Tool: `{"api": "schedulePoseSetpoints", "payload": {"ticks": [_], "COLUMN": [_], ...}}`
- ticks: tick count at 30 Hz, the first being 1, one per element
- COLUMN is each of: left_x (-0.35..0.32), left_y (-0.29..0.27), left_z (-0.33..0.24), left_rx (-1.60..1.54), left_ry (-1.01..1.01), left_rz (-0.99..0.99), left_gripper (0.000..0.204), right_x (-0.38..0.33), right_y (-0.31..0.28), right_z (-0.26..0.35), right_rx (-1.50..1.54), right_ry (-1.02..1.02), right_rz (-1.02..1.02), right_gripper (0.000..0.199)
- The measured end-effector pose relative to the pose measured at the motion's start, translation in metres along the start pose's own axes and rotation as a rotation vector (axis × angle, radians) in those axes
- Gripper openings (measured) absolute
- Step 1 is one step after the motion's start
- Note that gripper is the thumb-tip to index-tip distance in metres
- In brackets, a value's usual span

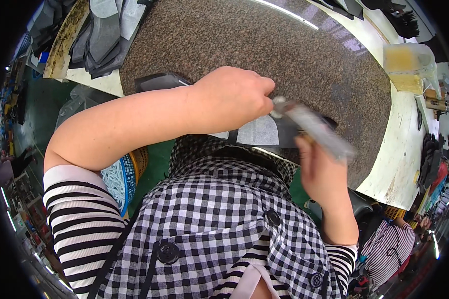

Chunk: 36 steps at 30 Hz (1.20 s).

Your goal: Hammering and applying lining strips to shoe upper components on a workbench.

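Item, left hand [237,97]: I have it at mid-view, back uppermost, forearm crossing from the left. The fingers are curled inward at the near side of the counter [259,45]; whether this grip is clamped on anything I cannot tell, as the fingertips are hidden.

Item, right hand [324,169]: set lower and farther right, near the counter's edge. I read its grip as clamped on a grey elongated tool [319,128] (blurred, so its exact kind escapes me). The tool slants from the right hand up and left, its pale end just beside the left hand.

Item, dark material with a grey-white panel [258,132]: on the counter's near edge, below the left hand and left of the right. A dark folded piece [159,82] shows beyond the left forearm; I cannot tell whether the two are joined.

Item, stack of dark grey cut pieces [105,40]: counter's far left.

Item, yellow block in clear plastic [404,65]: at the right-hand edge.

Item, blue-rimmed basket of white strips [115,184]: below the counter, by the left elbow, an orange basket [141,162] beside it.

Item, black-and-white gingham apron [199,199]: on the wearer, over striped sleeves.
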<state>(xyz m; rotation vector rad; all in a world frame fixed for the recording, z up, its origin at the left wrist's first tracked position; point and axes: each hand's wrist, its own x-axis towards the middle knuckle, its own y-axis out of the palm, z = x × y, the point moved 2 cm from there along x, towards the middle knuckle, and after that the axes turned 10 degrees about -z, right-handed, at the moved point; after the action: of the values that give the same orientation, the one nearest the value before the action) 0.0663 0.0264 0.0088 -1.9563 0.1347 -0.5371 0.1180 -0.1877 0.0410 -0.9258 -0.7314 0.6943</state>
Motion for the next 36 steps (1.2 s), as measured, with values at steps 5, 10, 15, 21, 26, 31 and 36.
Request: {"api": "schedulePoseSetpoints", "payload": {"ticks": [5, 10, 15, 21, 26, 31, 36], "left_x": [0.014, 0.046, 0.042, 0.023, 0.023, 0.02, 0.013], "left_y": [0.019, 0.027, 0.008, 0.019, 0.019, 0.011, 0.012], "left_z": [0.007, 0.002, 0.019, 0.002, -0.009, -0.002, 0.005], "left_rx": [-0.241, -0.291, -0.624, -0.165, 0.034, -0.109, -0.016], "left_ry": [-0.159, -0.172, -0.586, -0.04, 0.113, -0.15, -0.08], "left_rz": [-0.099, -0.138, 0.197, -0.131, -0.121, -0.098, -0.038], "left_gripper": [0.007, 0.009, 0.012, 0.01, 0.015, 0.011, 0.008], "right_x": [-0.01, -0.022, -0.027, -0.019, -0.01, -0.01, -0.009], "right_y": [-0.013, -0.008, -0.001, -0.008, 0.003, 0.007, 0.005], "right_z": [-0.025, -0.024, -0.025, -0.029, -0.023, -0.014, -0.017], "right_rx": [0.014, -0.017, -0.054, 0.056, 0.014, -0.001, 0.035], "right_ry": [0.342, 0.364, 0.44, 0.342, 0.227, 0.196, 0.276], "right_rz": [-0.123, -0.164, -0.087, -0.125, -0.129, -0.121, -0.101], "right_gripper": [0.017, 0.021, 0.025, 0.021, 0.014, 0.016, 0.019]}}
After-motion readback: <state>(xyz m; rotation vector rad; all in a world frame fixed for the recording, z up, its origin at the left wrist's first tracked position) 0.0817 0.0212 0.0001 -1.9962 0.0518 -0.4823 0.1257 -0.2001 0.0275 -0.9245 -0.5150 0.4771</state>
